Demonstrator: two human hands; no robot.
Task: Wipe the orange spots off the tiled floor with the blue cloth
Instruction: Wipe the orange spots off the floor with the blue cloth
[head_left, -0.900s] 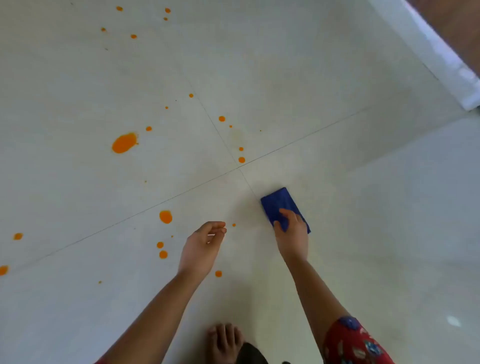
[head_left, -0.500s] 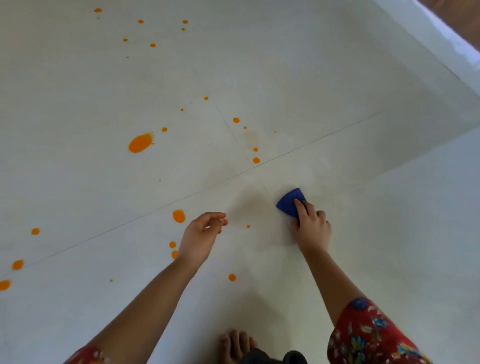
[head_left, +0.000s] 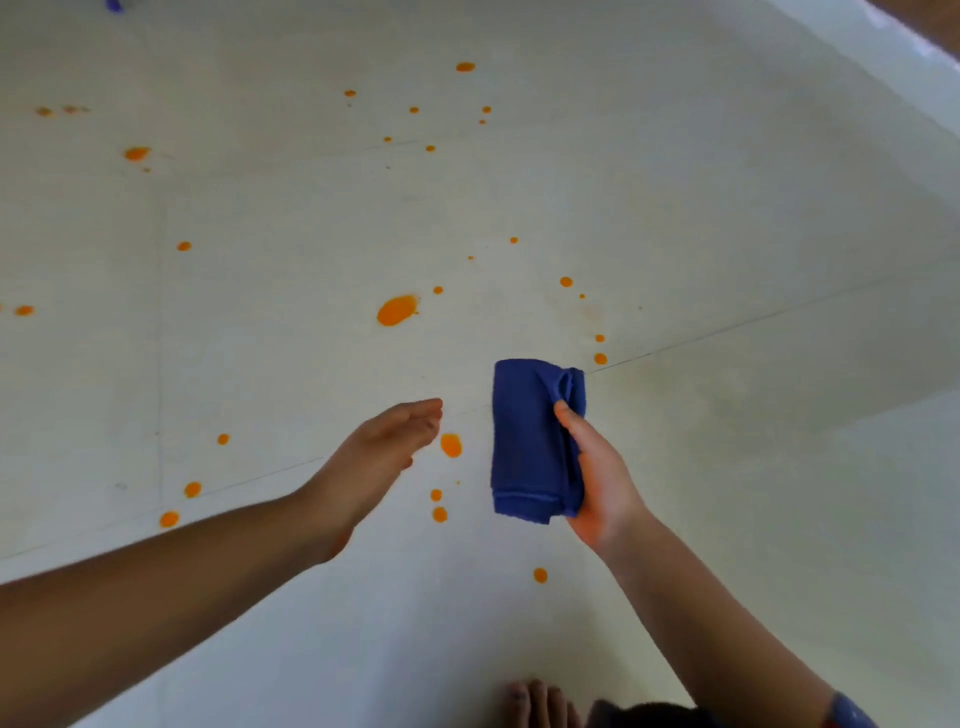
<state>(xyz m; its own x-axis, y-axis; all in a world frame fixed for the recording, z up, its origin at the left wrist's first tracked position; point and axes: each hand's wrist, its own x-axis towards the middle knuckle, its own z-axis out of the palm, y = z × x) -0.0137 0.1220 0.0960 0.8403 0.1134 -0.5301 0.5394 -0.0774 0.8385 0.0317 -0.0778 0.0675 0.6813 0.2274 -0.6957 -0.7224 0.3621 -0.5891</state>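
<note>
My right hand holds the folded blue cloth up off the tiled floor, thumb pressed against its right side. My left hand hovers just left of the cloth with straight fingers and holds nothing. Several orange spots dot the floor: a large one beyond the hands, one between my hands, two small ones below it, one near my right forearm, and others past the cloth.
A pale raised ledge runs along the far right. My bare toes show at the bottom edge. More orange spots scatter over the far left tiles.
My right hand has lifted the cloth from the floor and turned it upright in its grip. My left hand's fingers have straightened. The view has shifted, showing more of the far floor.
</note>
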